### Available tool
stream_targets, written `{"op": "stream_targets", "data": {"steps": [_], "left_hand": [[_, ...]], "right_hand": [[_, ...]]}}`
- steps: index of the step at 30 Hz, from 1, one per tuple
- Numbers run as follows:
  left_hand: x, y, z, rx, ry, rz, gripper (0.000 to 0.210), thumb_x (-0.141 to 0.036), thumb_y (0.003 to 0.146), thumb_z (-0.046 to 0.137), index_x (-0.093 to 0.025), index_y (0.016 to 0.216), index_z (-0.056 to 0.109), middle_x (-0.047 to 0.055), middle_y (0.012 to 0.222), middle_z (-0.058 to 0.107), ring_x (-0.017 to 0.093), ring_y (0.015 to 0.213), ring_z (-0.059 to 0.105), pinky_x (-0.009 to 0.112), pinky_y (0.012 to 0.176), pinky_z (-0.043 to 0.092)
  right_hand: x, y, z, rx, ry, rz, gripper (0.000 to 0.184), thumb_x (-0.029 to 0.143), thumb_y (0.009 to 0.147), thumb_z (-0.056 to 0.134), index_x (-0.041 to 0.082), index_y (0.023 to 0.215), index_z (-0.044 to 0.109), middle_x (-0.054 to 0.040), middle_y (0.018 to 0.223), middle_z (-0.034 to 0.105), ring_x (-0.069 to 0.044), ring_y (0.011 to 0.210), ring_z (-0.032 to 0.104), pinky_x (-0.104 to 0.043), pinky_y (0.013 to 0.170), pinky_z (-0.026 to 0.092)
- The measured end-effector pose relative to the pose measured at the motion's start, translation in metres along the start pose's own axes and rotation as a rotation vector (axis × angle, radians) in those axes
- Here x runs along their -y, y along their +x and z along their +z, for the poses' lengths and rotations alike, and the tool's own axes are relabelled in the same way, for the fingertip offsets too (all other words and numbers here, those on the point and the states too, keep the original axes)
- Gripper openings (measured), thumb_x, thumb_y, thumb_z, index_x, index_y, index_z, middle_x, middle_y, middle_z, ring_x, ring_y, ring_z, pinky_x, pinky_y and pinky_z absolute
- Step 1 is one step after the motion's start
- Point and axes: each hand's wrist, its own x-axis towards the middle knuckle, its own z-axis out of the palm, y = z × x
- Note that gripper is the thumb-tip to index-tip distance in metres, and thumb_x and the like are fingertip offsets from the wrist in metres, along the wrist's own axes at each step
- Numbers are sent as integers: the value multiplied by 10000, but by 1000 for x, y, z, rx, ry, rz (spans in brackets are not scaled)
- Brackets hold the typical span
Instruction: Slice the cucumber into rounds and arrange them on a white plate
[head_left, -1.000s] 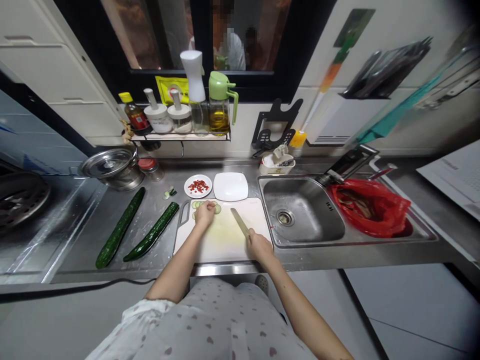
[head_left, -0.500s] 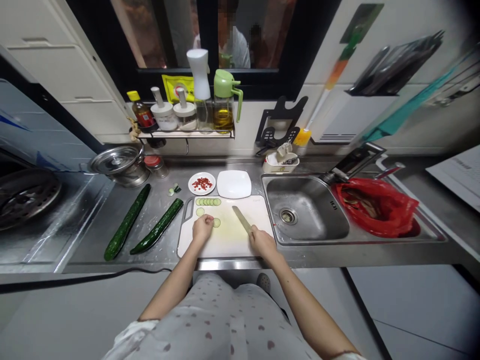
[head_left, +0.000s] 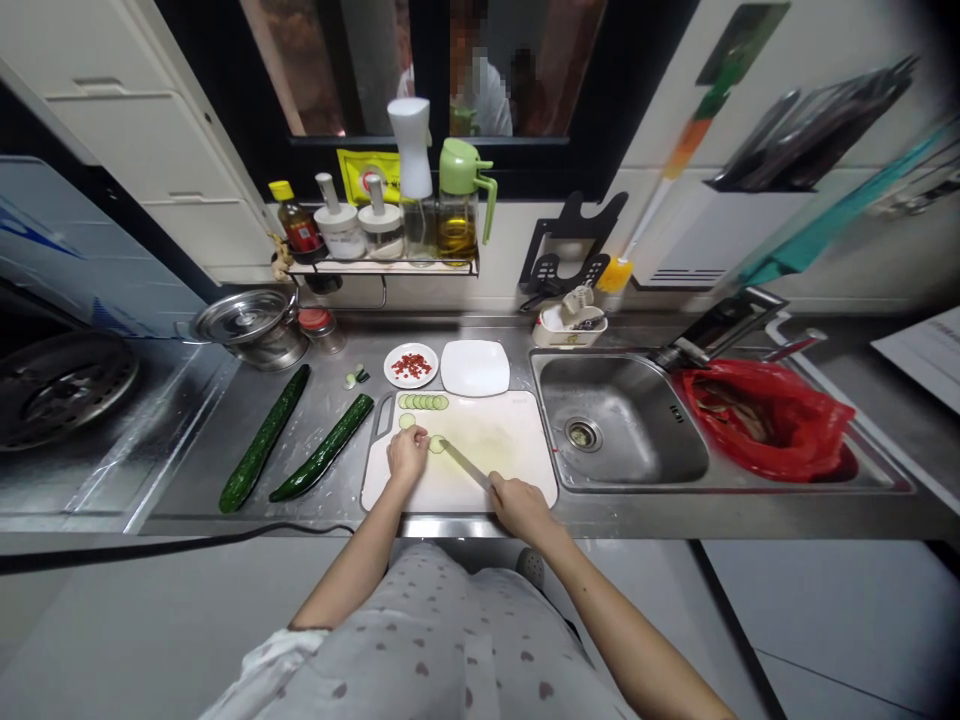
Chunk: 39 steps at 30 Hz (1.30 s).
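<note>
My right hand [head_left: 520, 507] is wrapped round the handle of a kitchen knife [head_left: 466, 464]. The knife's tip lies over a round cucumber slice [head_left: 436, 445] on the white cutting board [head_left: 480, 490]. At that slice's left edge, my left hand [head_left: 407, 455] has its fingers bent together, the fingertips touching the slice. Behind the left hand lies another single slice, and beyond it a row of overlapping cucumber slices [head_left: 424, 402] runs along the board's far edge. A whole cucumber [head_left: 266, 437] and a cut cucumber [head_left: 324, 452] rest on the steel counter to the left.
Past the board stand a plate of chopped red pieces [head_left: 412, 379] and a white square plate [head_left: 475, 367]. A sink [head_left: 622, 440] adjoins on the right, with a red plastic bag [head_left: 772, 440] beyond it. At the back left are a lidded pot [head_left: 251, 325] and a jar [head_left: 322, 330].
My right hand has brought the knife leftward, so its tip now reaches the cucumber slice. My left hand stays by that slice. The whole view has shifted slightly.
</note>
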Motion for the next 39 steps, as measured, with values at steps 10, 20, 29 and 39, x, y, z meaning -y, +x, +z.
{"op": "stream_targets", "data": {"steps": [10,20,29,39], "left_hand": [[-2,1,-3,22,36,-16,149,-273,799,592,-254,924,671,11,888,707,183,884,621,269,737,399],[-4,0,-5,35,33,-24,158,-275,807,581,-247,938,666,15,909,708,195,912,615,280,750,397],[-5,1,-7,51,30,-42,167,-277,801,586,-258,948,662,15,917,702,198,937,604,302,799,392],[-7,0,-9,42,8,-50,137,-288,805,573,-259,907,660,10,905,714,199,941,610,304,804,376]], "right_hand": [[2,3,4,-16,-21,-14,234,229,944,309,188,1069,503,-111,920,678,-221,872,644,-282,669,362],[8,5,-2,20,-33,-33,273,148,908,327,157,1115,505,-146,938,678,-247,916,646,-308,707,403],[19,4,-5,100,-8,-24,327,64,838,382,128,1136,498,-158,977,672,-255,947,644,-305,707,426],[17,6,-3,106,15,-13,328,57,833,395,129,1137,497,-163,962,671,-253,952,646,-305,711,433]]}}
